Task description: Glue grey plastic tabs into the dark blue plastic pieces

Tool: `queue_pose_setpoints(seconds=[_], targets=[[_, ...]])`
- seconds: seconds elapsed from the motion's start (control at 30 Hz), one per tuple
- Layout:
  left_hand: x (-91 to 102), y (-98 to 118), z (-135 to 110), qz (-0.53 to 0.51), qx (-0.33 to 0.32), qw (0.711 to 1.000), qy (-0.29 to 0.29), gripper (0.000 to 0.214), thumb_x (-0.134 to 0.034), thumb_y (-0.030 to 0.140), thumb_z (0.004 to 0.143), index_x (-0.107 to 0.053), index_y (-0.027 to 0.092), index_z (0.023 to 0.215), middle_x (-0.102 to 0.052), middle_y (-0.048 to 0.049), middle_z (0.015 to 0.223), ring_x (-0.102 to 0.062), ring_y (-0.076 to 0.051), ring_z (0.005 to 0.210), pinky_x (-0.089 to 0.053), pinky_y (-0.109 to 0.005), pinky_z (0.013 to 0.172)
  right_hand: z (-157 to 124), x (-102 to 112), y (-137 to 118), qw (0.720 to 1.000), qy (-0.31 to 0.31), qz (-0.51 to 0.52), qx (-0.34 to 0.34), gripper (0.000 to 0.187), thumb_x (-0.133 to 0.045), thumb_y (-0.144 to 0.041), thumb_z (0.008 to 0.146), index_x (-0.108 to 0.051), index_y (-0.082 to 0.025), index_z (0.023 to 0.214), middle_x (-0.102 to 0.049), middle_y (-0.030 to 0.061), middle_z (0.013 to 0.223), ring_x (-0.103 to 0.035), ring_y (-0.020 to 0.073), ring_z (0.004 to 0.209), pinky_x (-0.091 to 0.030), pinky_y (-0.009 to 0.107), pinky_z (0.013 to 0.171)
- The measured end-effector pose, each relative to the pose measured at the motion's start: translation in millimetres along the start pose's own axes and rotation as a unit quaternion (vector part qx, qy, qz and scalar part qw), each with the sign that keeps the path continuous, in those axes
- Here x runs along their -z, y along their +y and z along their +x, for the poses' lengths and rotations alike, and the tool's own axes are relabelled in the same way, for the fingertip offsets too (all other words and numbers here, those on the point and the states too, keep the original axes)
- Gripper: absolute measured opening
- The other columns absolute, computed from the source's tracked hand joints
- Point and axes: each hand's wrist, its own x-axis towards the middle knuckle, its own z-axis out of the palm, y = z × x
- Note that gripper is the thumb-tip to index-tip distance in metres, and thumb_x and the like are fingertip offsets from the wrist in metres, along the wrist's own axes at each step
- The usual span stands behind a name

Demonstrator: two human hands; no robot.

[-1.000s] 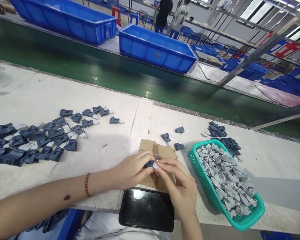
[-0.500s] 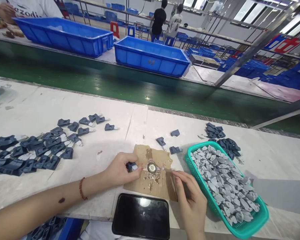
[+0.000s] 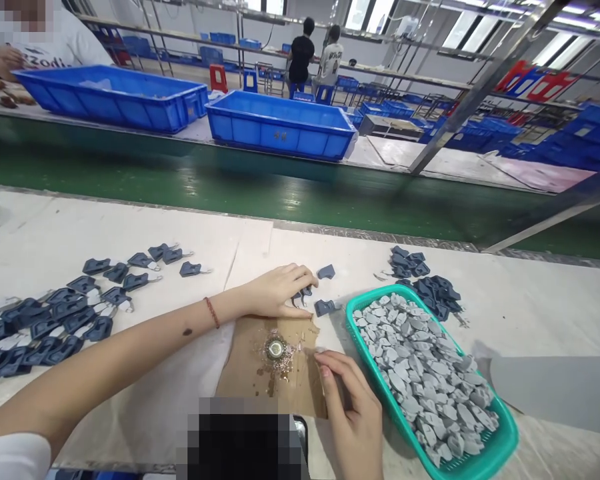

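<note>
My left hand reaches past the far edge of a piece of brown cardboard. Its fingers are curled around dark blue plastic parts with pale tips, partly hidden by the hand. My right hand rests at the cardboard's right edge, thumb and forefinger pinched together; whatever they hold is too small to tell. Between the hands, a small round metallic piece sits on the cardboard amid glittery, wet-looking spots. Two more dark blue parts, one farther back and one nearer, lie just right of my left hand.
A green basket full of grey pieces stands at right. Dark blue parts with pale pieces attached spread across the left; more dark parts lie behind the basket. Blue bins stand beyond the green strip. A person sits far left.
My left hand has moved from the cardboard's left side to the parts beyond its far edge. My right hand keeps its pinch beside the cardboard. The view has shifted slightly.
</note>
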Motion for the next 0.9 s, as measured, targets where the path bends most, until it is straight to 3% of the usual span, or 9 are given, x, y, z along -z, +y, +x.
queue_pose_setpoints(seconds=[0.1, 0.23, 0.47, 0.6, 0.73, 0.9], targets=[[-5.3, 0.2, 13.1, 0.041, -0.038, 0.998, -0.034, 0.047, -0.062, 0.05, 0.098, -0.057, 0.019, 0.133, -0.062, -0.0147, 0.127, -0.062, -0.027, 0.106, -0.052, -0.039, 0.092, -2.2, -0.4, 2.8, 1.0, -0.012, 0.011, -0.017, 0.022, -0.056, -0.027, 0.102, -0.076, -0.028, 0.113, -0.074, 0.0049, 0.11, -0.071, 0.0189, 0.104, -0.057, 0.026, 0.088], [-10.5, 2.3, 31.2, 0.103, -0.066, 0.99, -0.068, 0.035, -0.054, 0.05, 0.102, -0.065, 0.021, 0.119, -0.065, -0.014, 0.118, -0.062, -0.026, 0.096, -0.051, -0.035, 0.074, -5.6, -1.7, 4.9, 0.998, -0.018, 0.025, -0.055, 0.024, -0.056, -0.03, 0.102, -0.077, -0.029, 0.114, -0.074, 0.0063, 0.113, -0.071, 0.0206, 0.107, -0.057, 0.026, 0.086], [-25.0, 12.5, 47.0, 0.184, -0.046, 0.979, -0.071, 0.043, -0.049, 0.056, 0.101, -0.061, 0.017, 0.115, -0.066, -0.0151, 0.11, -0.062, -0.026, 0.087, -0.041, -0.031, 0.055, -4.1, -4.7, -2.0, 0.996, 0.018, 0.033, -0.087, 0.027, -0.056, -0.039, 0.102, -0.079, -0.026, 0.103, -0.075, 0.0083, 0.108, -0.071, 0.0241, 0.103, -0.057, 0.031, 0.085], [-26.9, 15.5, 52.4, 0.206, -0.036, 0.975, -0.077, 0.026, -0.051, 0.041, 0.103, -0.061, 0.019, 0.111, -0.068, -0.0114, 0.104, -0.063, -0.024, 0.082, -0.038, -0.031, 0.052, -3.5, -3.2, -1.2, 0.996, 0.008, 0.028, -0.084, 0.028, -0.056, -0.041, 0.101, -0.078, -0.025, 0.099, -0.075, 0.0087, 0.108, -0.071, 0.0246, 0.103, -0.056, 0.033, 0.088], [-15.4, 9.1, 38.4, 0.219, -0.023, 0.972, -0.077, 0.019, -0.054, 0.035, 0.101, -0.062, 0.019, 0.107, -0.068, -0.0104, 0.103, -0.064, -0.023, 0.083, -0.041, -0.031, 0.054, -4.8, -1.9, 1.2, 0.996, -0.001, 0.031, -0.089, 0.028, -0.057, -0.042, 0.101, -0.078, -0.024, 0.099, -0.075, 0.0089, 0.109, -0.07, 0.0252, 0.105, -0.056, 0.034, 0.089], [10.8, -7.5, -13.7, 0.244, 0.045, 0.967, -0.055, 0.011, -0.057, 0.026, 0.096, -0.063, 0.018, 0.1, -0.068, -0.0104, 0.097, -0.064, -0.023, 0.083, -0.049, -0.033, 0.065, -5.4, 0.7, 7.8, 0.996, -0.028, 0.031, -0.083, 0.026, -0.056, -0.038, 0.102, -0.077, -0.025, 0.102, -0.074, 0.0096, 0.113, -0.069, 0.0254, 0.108, -0.056, 0.034, 0.091]])
